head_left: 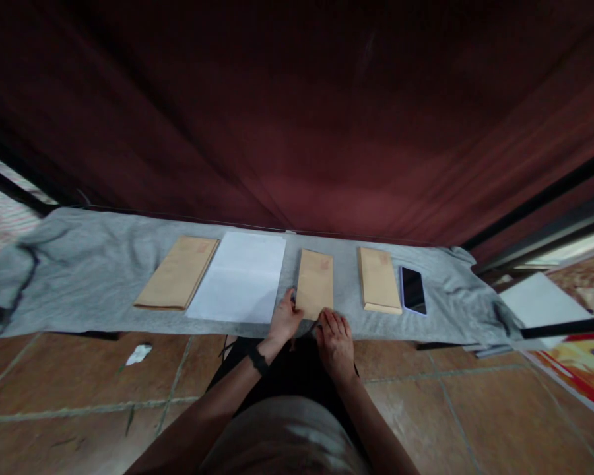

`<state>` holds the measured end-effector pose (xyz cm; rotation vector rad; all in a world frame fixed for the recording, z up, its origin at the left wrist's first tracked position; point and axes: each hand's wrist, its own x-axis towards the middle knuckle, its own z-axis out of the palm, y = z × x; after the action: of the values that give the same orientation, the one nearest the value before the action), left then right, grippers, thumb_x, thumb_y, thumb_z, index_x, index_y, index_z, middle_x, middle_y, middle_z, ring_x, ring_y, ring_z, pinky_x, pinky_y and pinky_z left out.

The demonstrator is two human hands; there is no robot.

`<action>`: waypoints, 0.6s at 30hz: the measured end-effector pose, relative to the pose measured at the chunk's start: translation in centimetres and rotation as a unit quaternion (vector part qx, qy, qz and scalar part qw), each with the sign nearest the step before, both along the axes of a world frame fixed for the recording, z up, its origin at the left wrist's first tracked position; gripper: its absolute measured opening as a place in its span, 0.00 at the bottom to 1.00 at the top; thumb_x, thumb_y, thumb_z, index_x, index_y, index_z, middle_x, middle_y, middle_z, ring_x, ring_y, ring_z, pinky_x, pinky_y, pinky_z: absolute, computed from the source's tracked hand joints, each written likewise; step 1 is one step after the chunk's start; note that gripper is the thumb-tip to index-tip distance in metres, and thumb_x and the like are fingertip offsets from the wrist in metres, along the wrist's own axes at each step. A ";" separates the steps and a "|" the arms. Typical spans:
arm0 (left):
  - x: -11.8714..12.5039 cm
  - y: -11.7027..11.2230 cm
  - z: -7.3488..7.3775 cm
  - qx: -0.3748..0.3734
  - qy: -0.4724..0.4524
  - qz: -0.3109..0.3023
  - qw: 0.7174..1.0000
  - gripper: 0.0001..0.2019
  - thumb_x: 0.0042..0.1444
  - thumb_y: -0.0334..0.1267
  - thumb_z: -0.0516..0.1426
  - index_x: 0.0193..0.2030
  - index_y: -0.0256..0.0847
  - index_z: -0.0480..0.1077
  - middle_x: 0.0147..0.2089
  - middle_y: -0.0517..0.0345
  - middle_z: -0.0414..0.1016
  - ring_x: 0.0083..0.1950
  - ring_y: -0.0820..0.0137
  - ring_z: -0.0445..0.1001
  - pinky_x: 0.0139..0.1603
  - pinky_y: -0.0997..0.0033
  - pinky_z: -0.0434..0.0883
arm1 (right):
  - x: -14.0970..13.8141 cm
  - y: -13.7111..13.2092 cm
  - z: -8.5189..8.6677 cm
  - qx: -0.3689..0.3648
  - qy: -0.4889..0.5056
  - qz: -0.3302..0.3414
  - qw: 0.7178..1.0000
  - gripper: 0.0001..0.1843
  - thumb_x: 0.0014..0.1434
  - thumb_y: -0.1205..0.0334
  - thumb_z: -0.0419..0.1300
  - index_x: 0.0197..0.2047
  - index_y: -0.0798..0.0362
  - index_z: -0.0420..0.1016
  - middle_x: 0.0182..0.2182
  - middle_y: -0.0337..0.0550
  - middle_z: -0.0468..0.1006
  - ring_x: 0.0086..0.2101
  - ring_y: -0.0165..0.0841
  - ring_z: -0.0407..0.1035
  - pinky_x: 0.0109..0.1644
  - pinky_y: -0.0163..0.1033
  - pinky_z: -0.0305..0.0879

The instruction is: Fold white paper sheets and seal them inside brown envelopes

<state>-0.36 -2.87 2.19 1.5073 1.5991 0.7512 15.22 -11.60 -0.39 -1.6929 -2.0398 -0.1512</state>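
A dark red curtain (297, 138) hangs behind a long, narrow surface (347, 280) draped in a wrinkled gray cloth (94, 264), set above a brown tiled floor (410, 409). At the near edge, a person works over a brown envelope (315, 280) lying flat near the middle of the cloth, with faint reddish print near its far end.

The left hand (284, 322), a dark band (258, 360) at its wrist, is at the envelope's near left corner, thumb and fingers slightly parted; whether they grip the paper cannot be told. The right hand (335, 340) rests at the near right corner with fingers bent and close together, their tips at the envelope's near edge; any hold there cannot be made out either.

Just left of the envelope lies a white sheet (237, 277), beside a brown paper stack (178, 272) at its far left. To the right sits a smaller stack of envelopes (380, 280), with a dark-screened phone (414, 291) just beside it. A white scrap (138, 354) lies on the tiles.
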 end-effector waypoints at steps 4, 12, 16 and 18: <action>1.1 0.1 0.9 -0.027 -0.173 -0.001 0.985 0.33 0.48 0.25 0.58 0.64 0.38 0.63 0.31 0.64 0.73 0.33 0.69 0.75 0.39 0.70 0.72 | -0.3 0.9 0.7 -0.017 0.032 -0.026 0.999 0.23 0.68 0.64 0.52 0.64 0.57 0.69 0.58 0.56 0.75 0.53 0.45 0.71 0.57 0.51 0.66; 2.5 -0.8 4.2 0.091 -0.221 -0.054 0.970 0.22 0.64 0.42 0.54 0.64 0.42 0.65 0.50 0.51 0.75 0.51 0.66 0.76 0.51 0.64 0.74 | 0.3 4.1 3.1 -0.054 0.488 -0.097 0.866 0.20 0.66 0.48 0.53 0.36 0.54 0.79 0.32 0.45 0.79 0.33 0.36 0.73 0.38 0.41 0.74; 1.8 -0.5 2.2 0.144 -0.118 -0.045 0.981 0.24 0.60 0.35 0.57 0.63 0.44 0.65 0.64 0.47 0.68 0.65 0.61 0.68 0.60 0.59 0.72 | -0.9 5.1 2.6 -0.066 0.662 -0.061 0.744 0.25 0.59 0.37 0.60 0.30 0.53 0.75 0.23 0.40 0.76 0.25 0.33 0.72 0.31 0.40 0.75; 1.6 -0.3 0.7 0.112 -0.113 -0.038 0.987 0.25 0.58 0.31 0.57 0.64 0.42 0.65 0.64 0.46 0.68 0.63 0.61 0.70 0.60 0.57 0.72 | -1.6 5.3 2.1 -0.060 0.647 -0.025 0.760 0.26 0.60 0.37 0.59 0.32 0.53 0.76 0.23 0.41 0.76 0.25 0.34 0.73 0.34 0.42 0.76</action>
<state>1.23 -3.19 2.88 1.5694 1.3159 1.0470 13.66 -6.33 1.76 -1.2359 -0.9140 0.9102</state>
